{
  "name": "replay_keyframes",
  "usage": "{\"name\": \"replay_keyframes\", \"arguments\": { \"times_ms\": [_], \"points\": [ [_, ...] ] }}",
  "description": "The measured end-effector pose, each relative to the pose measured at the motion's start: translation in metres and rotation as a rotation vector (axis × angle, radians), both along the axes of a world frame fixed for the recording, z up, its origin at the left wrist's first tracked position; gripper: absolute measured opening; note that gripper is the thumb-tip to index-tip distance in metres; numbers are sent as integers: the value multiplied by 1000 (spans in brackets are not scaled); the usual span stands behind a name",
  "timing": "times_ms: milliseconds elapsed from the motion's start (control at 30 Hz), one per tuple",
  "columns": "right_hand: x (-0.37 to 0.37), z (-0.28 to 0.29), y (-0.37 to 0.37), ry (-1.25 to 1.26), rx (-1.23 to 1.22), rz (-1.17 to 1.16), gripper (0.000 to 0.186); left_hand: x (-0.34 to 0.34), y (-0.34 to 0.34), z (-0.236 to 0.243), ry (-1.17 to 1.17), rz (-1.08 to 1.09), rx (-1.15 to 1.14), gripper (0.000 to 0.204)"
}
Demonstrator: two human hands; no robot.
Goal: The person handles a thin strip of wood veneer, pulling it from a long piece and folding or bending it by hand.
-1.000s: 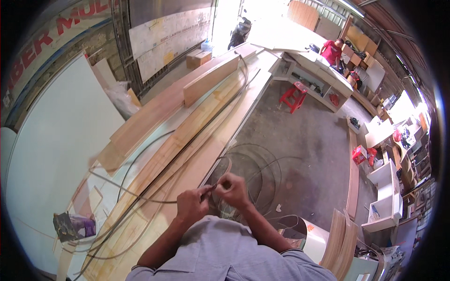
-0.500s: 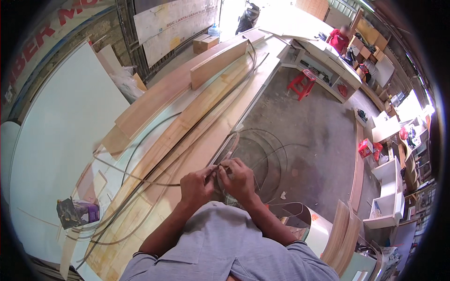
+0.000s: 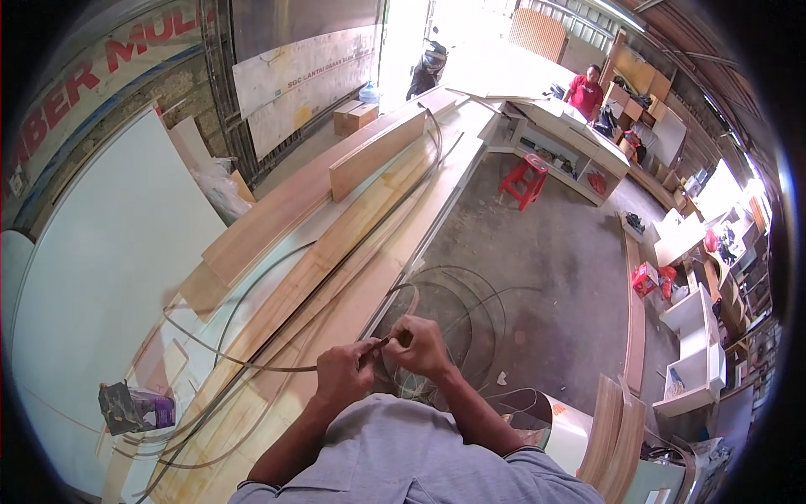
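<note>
Apparently pinched by the fingers of the left hand [image 3: 343,371] and the right hand [image 3: 421,345], the thin brown strip [image 3: 281,369] runs left over the table [image 3: 285,275], and a sharp pull could kink it or tangle it with loose loops [image 3: 505,323] on the floor [image 3: 571,260].

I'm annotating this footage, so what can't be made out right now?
Head view: part of the thin brown flexible strip at the left hand and right hand, which cover it.
Head view: large flat white panel, lower-left edge lost in dark lens rim.
Head view: items inside the open-fronted white cabinet, too small to identify.
</note>
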State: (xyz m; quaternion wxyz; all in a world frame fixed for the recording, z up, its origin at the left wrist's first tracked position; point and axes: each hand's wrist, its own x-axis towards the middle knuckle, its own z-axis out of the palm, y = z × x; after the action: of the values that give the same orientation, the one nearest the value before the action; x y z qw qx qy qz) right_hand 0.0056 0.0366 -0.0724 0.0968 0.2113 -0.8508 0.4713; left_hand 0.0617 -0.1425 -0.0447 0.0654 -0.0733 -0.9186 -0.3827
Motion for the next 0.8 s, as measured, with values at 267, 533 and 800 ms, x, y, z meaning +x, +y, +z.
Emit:
{"name": "replay_keyframes", "arguments": {
  "times_ms": [267, 533, 800],
  "points": [
    [-16, -11, 29, -588, -737, 235, 4, -4, -20, -2, -212, -16, 163, 24],
    [-13, -5, 12, -421, -884, 139, 16, -17, -15, 2, -200, 81, 249, 23],
    [-7, -10, -26, -77, -472, -100, 26, -17, -9, 1, -8, 85, 220, 25]
  ]
}}
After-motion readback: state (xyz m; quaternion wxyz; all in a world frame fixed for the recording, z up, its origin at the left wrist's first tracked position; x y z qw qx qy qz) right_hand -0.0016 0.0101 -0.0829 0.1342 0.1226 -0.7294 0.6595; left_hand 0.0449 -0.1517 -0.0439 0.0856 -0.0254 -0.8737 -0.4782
